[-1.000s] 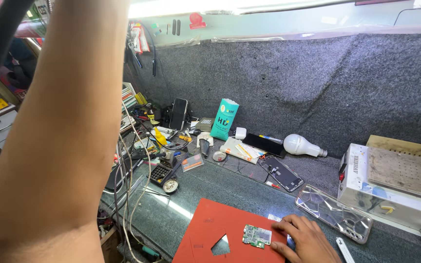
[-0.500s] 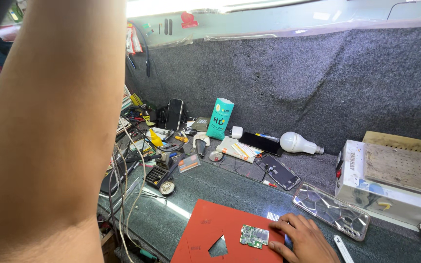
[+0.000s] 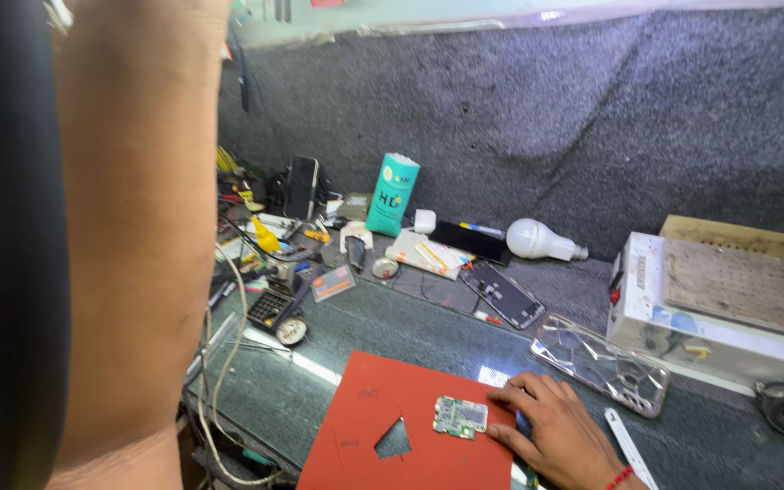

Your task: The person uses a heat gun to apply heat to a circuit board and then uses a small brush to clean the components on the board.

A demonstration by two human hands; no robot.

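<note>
Since the earlier frames the view has dipped, so the bench sits higher in frame; the right hand (image 3: 560, 434) has stayed flat on the red mat (image 3: 383, 436), fingers loose, gripping nothing, fingertips touching the small green board (image 3: 461, 416) just left of it. Beyond the hand lies a clear phone case (image 3: 599, 361), then a dark phone (image 3: 502, 294). Farther off stand a tall teal carton (image 3: 392, 194) and a white bulb (image 3: 542, 240). A white box (image 3: 710, 308) sits off to the right. Only the left forearm (image 3: 138, 227) shows, raised; its hand is out of view.
</note>
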